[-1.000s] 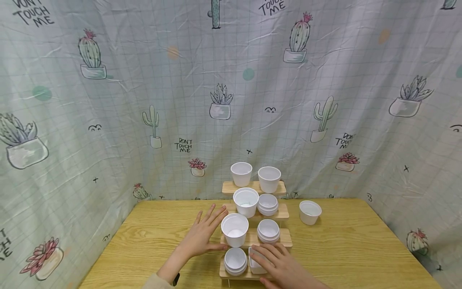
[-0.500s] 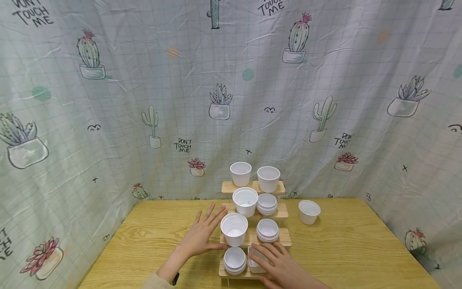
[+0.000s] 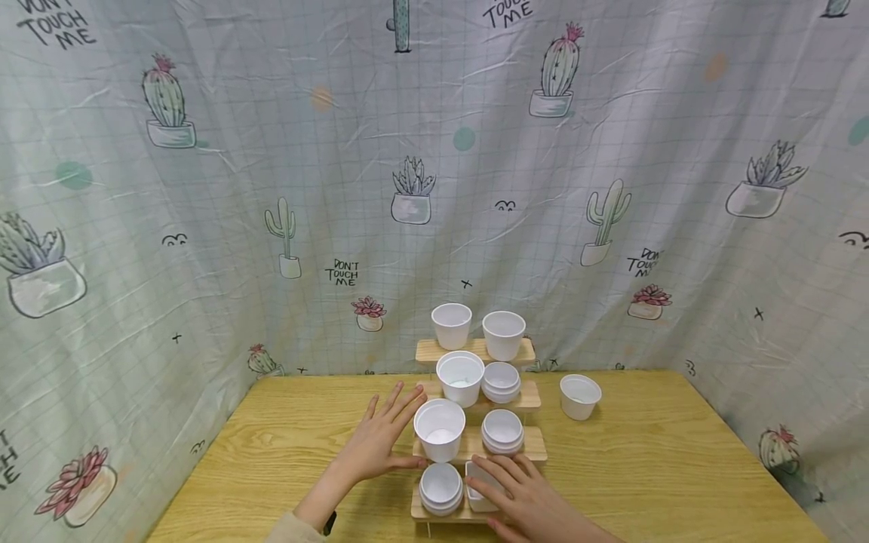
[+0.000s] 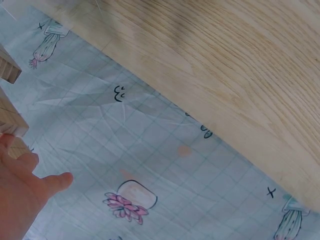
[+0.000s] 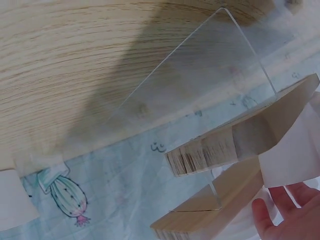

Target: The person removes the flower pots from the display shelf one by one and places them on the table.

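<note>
A tiered stand with light wooden steps (image 3: 536, 443) holds white plastic containers in two columns. My left hand (image 3: 380, 445) is spread along the stand's left side. In the left wrist view its fingertips are right at the end of a wooden step (image 4: 11, 116). My right hand (image 3: 526, 494) lies with extended fingers over a square white container (image 3: 478, 494) on the lowest step, partly hiding it. Seen from the right wrist, my fingers (image 5: 282, 202) meet the white container wall (image 5: 292, 150). Beside the square one sits a round white jar (image 3: 440, 486).
Higher up stand white cups (image 3: 440, 430) and ribbed jars (image 3: 502, 430). One more white cup (image 3: 580, 397) stands on the wood-grain table (image 3: 645, 452), right of the stand. A clear side panel (image 5: 215, 65) supports the steps. A cactus-print curtain (image 3: 434, 249) hangs behind.
The whole head view has shifted very slightly left. Both hands and the containers keep their places relative to the stand.
</note>
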{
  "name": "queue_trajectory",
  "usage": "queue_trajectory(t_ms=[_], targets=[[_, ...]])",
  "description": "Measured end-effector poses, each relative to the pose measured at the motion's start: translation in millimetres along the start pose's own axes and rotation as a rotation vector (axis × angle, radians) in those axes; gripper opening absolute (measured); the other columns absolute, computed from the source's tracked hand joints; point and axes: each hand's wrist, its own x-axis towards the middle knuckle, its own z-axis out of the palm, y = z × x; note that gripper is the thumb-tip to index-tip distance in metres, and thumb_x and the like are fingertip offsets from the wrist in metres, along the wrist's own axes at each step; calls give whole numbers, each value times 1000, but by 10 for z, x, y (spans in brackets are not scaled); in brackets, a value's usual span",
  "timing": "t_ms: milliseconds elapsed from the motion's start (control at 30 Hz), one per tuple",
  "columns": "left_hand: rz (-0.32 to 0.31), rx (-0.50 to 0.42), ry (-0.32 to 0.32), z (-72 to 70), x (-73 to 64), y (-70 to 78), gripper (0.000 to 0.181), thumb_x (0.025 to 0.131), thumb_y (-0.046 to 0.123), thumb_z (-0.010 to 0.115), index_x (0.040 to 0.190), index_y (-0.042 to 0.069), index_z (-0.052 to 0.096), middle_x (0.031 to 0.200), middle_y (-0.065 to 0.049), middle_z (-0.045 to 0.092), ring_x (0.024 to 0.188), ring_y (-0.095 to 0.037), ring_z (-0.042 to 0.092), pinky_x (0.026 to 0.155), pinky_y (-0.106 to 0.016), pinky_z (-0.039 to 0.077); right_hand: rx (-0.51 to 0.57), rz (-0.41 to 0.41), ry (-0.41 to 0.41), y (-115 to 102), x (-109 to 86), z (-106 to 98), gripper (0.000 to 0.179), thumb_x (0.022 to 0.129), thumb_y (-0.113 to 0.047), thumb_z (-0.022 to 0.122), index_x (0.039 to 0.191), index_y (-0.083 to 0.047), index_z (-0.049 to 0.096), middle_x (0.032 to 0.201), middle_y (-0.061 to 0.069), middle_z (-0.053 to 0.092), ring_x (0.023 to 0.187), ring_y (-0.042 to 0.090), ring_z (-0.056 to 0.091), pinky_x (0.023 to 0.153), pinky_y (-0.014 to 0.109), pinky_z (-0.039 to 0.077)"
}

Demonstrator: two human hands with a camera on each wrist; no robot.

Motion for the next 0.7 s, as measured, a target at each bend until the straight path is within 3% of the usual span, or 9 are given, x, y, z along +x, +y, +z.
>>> queue_trajectory(t_ms=[367,700], targets=[[5,1,-2,-8,0,-1,96,67,66,59,143,20,22,149,2,22,137,-31,18,101,-63,23,-7,-31,49,7,27,10,57,77,-46,62,125,-18,50,129,10,48,112,22,46,85,37,37],[-7,2,-5,4,-6,-6,96,67,67,58,143,22,21,149,5,20,138,-27,14,102,-62,21,-23,-25,46,8,0,23,57,74,-48,64,122,-21,50,128,8,49,108,20,47,82,36,40]])
